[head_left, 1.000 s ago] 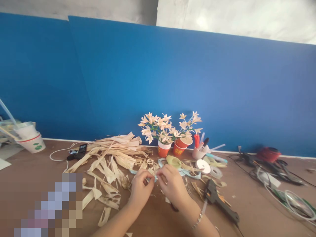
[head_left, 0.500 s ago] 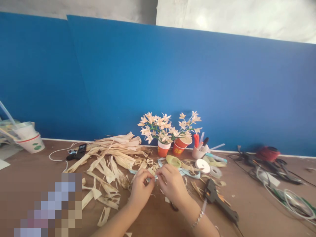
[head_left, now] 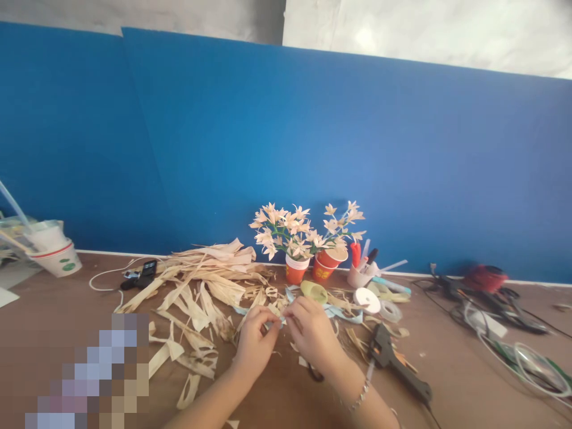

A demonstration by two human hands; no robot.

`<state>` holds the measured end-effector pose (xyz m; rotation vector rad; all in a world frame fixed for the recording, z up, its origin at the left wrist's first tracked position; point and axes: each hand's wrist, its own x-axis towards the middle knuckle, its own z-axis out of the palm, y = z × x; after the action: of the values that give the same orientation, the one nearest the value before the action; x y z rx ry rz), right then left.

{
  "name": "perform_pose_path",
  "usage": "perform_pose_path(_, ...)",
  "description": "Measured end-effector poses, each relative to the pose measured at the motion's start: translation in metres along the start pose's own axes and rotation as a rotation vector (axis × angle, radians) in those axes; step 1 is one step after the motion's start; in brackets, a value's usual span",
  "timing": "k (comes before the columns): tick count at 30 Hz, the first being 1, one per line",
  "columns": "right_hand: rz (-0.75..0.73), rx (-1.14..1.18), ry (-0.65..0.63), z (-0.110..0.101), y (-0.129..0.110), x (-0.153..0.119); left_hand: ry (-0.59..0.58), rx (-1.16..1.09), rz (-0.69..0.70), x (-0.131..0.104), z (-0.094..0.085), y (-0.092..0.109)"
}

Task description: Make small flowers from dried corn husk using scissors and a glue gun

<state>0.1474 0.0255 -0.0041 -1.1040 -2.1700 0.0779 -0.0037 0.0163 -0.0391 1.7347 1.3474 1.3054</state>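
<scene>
A: Right, both my hands are low at centre over the table (head_left: 451, 381); left hand (head_left: 254, 345) and right hand (head_left: 313, 336) meet fingertip to fingertip.

B: Holding what?

A: A small pale strip (head_left: 273, 322) with a blue edge, pinched from both sides; fingers curled tight on it; it sits between the thumbs, just above the tabletop.

B: Around them?

A: Husks (head_left: 210, 280) piled to the left and behind; a green tape roll (head_left: 314, 291) just beyond the right knuckles; a glue gun (head_left: 397, 363) lies to the right, near my wrist; there's a bracelet (head_left: 360, 396) on that wrist.

B: Further back?

A: Two red cups (head_left: 313, 269) of paper flowers (head_left: 304, 229) against the blue board (head_left: 286, 149); a white cup (head_left: 360, 277) of pens beside them; cables (head_left: 500, 310) far right; a paper cup (head_left: 58, 259) far left.
</scene>
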Motion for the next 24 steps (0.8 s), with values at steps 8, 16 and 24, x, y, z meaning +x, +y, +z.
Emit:
perform_pose_path(8,-0.004,-0.016,-0.006,-0.0008,0.001,-0.0006,-0.013,0.022,0.016,-0.0012,-0.0004,-0.0003)
perform_pose_path(16,-0.016,-0.074,-0.023,0.0008,0.0025,-0.0004,-0.028,0.013,-0.002,-0.0011,0.0009,-0.0009)
perform_pose_path(24,0.015,0.022,0.083,-0.0086,-0.0068,0.0032,-0.017,-0.069,-0.022,0.0021,-0.0004,0.0003)
